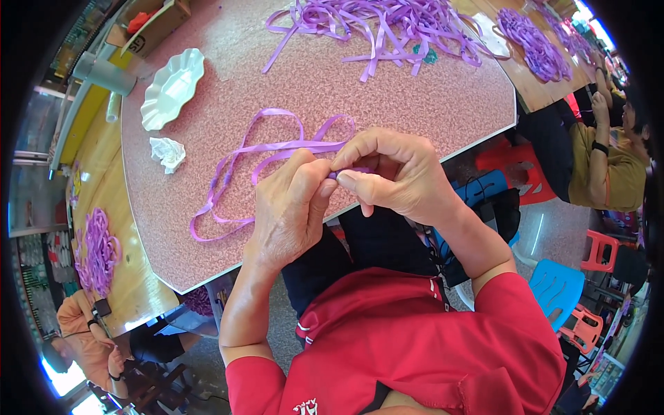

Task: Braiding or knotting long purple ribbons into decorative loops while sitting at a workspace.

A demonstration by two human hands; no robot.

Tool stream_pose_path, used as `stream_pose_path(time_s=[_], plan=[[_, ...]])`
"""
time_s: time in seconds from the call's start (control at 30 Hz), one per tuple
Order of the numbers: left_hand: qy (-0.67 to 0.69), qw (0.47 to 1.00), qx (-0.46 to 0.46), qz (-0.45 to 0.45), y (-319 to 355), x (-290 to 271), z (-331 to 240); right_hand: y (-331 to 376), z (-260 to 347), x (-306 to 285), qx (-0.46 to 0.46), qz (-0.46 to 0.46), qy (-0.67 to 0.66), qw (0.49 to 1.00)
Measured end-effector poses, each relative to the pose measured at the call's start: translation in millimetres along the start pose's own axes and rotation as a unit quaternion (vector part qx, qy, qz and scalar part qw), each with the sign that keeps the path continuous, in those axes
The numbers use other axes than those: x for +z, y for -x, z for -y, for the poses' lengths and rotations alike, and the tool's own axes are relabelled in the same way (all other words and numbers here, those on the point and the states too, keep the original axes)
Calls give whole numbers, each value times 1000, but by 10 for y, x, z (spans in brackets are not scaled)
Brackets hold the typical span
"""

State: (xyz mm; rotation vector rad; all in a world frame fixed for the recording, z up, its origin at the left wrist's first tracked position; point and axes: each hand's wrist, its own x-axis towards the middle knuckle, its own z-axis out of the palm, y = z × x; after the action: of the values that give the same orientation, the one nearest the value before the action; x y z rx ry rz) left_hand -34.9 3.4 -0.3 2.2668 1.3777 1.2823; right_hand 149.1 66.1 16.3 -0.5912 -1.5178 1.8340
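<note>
In the head view, the left hand (287, 207) and right hand (401, 173) meet fingertip to fingertip, each grip pinched closed on a flat, faintly shiny purple ribbon (277, 146), whose loose loops curl across the speckled pink tabletop (443, 97). Leftward sit a wavy-rimmed white dish (173, 88) and crumpled white tissue (167, 153); similar ribbons (380, 24) tangle at the far side.

A red short-sleeved shirt (401, 339) with white chest print (305, 407) tops dark trousers (380, 242).
</note>
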Motion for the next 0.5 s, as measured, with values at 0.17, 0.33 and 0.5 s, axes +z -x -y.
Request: stream_pose_path(time_s=[0.17, 0.33, 0.5], plan=[[28, 999, 19, -27, 23, 50, 38, 16, 59, -13, 10, 10, -28, 1000], [6, 998, 46, -49, -11, 59, 8, 82, 25, -71, -15, 9, 33, 999], [21, 997, 32, -61, -28, 105, -62, 87, 25, -110, -238, 2, 227, 944]])
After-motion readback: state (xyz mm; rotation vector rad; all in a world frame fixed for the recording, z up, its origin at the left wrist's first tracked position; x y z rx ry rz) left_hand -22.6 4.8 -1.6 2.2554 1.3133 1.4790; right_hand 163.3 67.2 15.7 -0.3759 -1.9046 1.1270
